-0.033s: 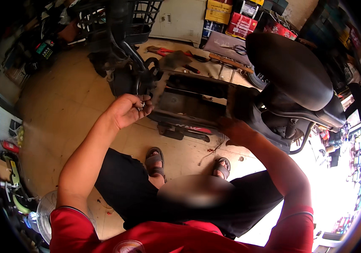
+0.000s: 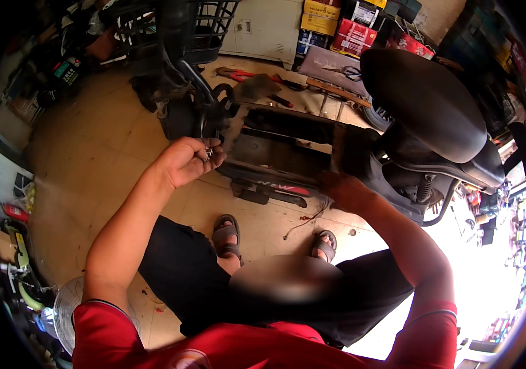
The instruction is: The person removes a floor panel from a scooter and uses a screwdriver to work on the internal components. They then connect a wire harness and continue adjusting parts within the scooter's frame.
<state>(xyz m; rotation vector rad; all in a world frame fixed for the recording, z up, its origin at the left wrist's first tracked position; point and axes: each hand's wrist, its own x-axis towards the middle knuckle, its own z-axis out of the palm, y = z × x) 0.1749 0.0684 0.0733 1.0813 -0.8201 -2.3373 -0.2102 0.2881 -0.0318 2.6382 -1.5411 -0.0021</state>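
Note:
An electric scooter [image 2: 275, 174] stands crosswise in front of me, its footboard frame open with a hollow tray inside. My left hand [image 2: 192, 161] is palm up by the front end of that frame, fingers curled around a few small shiny metal pieces [image 2: 209, 152], which look like screws. At the near rear corner of the opening, my right hand [image 2: 344, 189] rests in shadow against the frame, its fingers too dark to make out. A thin wire [image 2: 312, 219] dangles below it toward the floor. The black seat [image 2: 426, 101] rises at the right.
Behind the scooter lie red-handled cutters [image 2: 238, 74] and a low bench [image 2: 330, 64] with scissors [image 2: 350, 72] on it. A metal cabinet [image 2: 260, 31] and stacked boxes [image 2: 354, 37] line the back. A black basket [image 2: 207, 27] hangs at the scooter's front. A fan [image 2: 69, 313] stands lower left.
The loose end of the thin wire has swung slightly left. Both hands stay in nearly the same place.

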